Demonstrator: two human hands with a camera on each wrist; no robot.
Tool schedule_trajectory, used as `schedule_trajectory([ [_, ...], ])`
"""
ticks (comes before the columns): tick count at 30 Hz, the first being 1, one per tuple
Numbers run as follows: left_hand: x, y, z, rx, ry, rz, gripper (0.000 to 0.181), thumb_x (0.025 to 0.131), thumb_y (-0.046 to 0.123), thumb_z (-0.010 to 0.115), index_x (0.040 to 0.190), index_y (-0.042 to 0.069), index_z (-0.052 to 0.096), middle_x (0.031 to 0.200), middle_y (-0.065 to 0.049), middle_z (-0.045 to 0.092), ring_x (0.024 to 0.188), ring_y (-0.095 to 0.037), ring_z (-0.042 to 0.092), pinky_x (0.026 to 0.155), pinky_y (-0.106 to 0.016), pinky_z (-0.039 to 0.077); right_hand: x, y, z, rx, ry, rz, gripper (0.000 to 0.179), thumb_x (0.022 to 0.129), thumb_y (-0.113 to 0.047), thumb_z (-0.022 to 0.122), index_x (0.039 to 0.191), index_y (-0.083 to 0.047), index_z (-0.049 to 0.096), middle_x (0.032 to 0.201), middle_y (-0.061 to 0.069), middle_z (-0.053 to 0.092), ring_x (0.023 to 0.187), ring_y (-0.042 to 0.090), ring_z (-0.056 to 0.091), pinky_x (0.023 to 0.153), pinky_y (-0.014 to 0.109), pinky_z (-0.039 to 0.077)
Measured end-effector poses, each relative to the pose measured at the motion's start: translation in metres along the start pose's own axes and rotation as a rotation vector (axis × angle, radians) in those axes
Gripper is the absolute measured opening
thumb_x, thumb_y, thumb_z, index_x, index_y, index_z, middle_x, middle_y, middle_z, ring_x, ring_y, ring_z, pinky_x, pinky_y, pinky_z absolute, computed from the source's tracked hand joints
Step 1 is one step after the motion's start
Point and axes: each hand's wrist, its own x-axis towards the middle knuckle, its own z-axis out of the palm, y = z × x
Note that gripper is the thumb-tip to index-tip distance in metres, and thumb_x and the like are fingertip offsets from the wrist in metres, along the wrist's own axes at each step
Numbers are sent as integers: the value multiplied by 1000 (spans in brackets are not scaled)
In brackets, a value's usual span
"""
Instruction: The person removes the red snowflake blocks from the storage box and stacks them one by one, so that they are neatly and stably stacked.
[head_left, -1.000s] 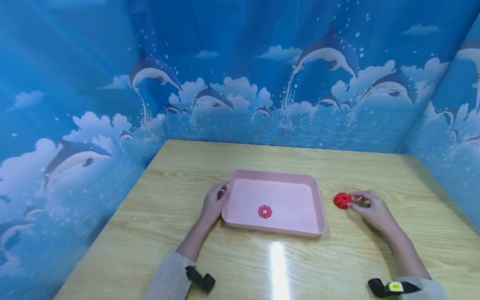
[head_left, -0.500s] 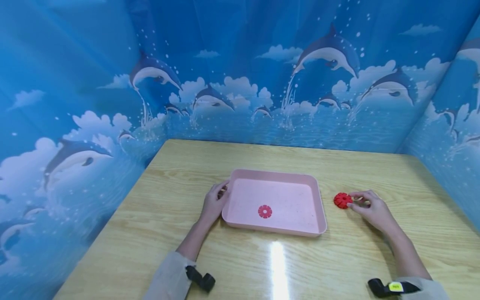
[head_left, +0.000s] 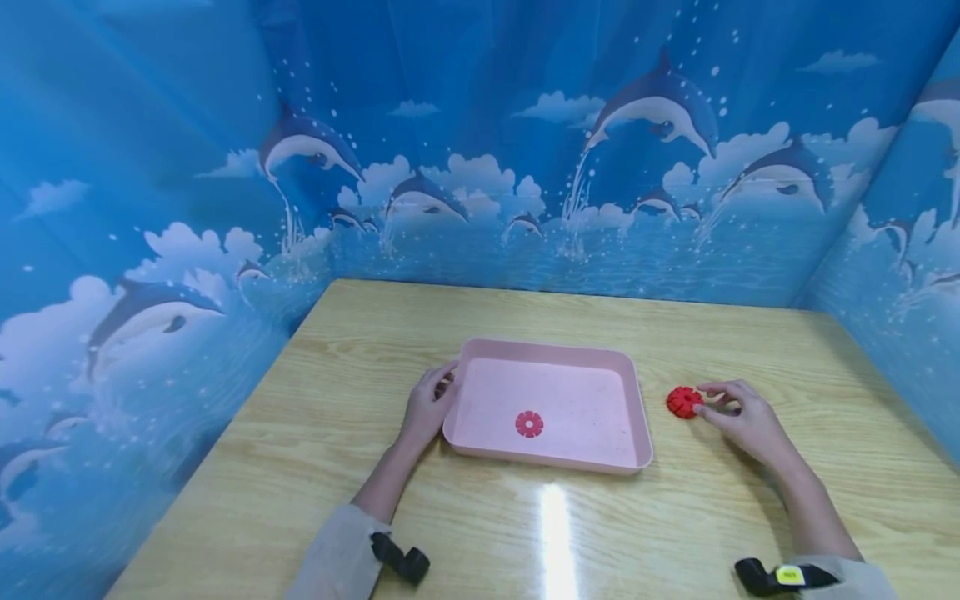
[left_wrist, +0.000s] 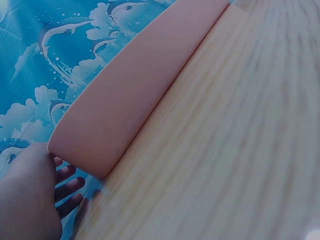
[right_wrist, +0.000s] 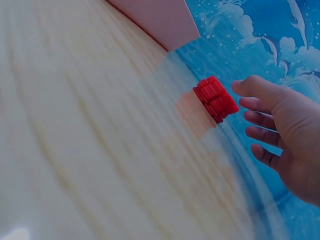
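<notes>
A pink rectangular tray (head_left: 551,354) lies on the table, one red notched flower-shaped disc (head_left: 529,424) flat inside it near the front. My left hand (head_left: 430,407) rests against the tray's left wall, thumb at the rim in the left wrist view and fingers loosely bent outside. Right of the tray stands a short stack of red notched discs (head_left: 684,402). Beside the stack's right edge is my right hand (head_left: 750,423), thumb tip and forefinger close to it. In the right wrist view the stack (right_wrist: 215,100) sits on the table, just off the loosely spread fingers (right_wrist: 262,135).
The wood-grain table (head_left: 465,533) carries a bright light reflection in front of the tray. Blue dolphin-print sheeting (head_left: 480,233) stands behind it and at both sides. Black cameras, one being the left wrist camera (head_left: 401,558), are strapped over the sleeves.
</notes>
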Motion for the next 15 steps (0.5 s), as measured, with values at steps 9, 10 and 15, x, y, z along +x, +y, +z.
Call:
schedule_trajectory([
  [9, 1, 1, 0, -7, 0, -10, 33, 87, 2, 59, 120, -2, 58, 98, -13, 58, 85, -27, 58, 77, -36, 51, 9, -49, -7, 20, -1, -67, 32, 86, -17, 66, 113, -1, 60, 101, 11, 52, 85, 21, 46, 62, 15, 43],
  [10, 1, 1, 0, -6, 0, -10, 33, 87, 2, 59, 120, -2, 58, 98, -13, 58, 85, -27, 58, 77, -36, 51, 10, -55, -6, 23, -6, -76, 32, 85, -17, 67, 112, -1, 61, 101, 11, 53, 84, 23, 47, 61, 16, 44],
  [15, 0, 2, 0, -5, 0, -11, 33, 87, 2, 59, 119, -2, 58, 97, -13, 58, 85, -27, 58, 77, -36, 51, 14, -84, 5, 70, -50, -126, 29, 83, -13, 69, 108, -1, 62, 96, 11, 53, 76, 24, 50, 58, 22, 47],
])
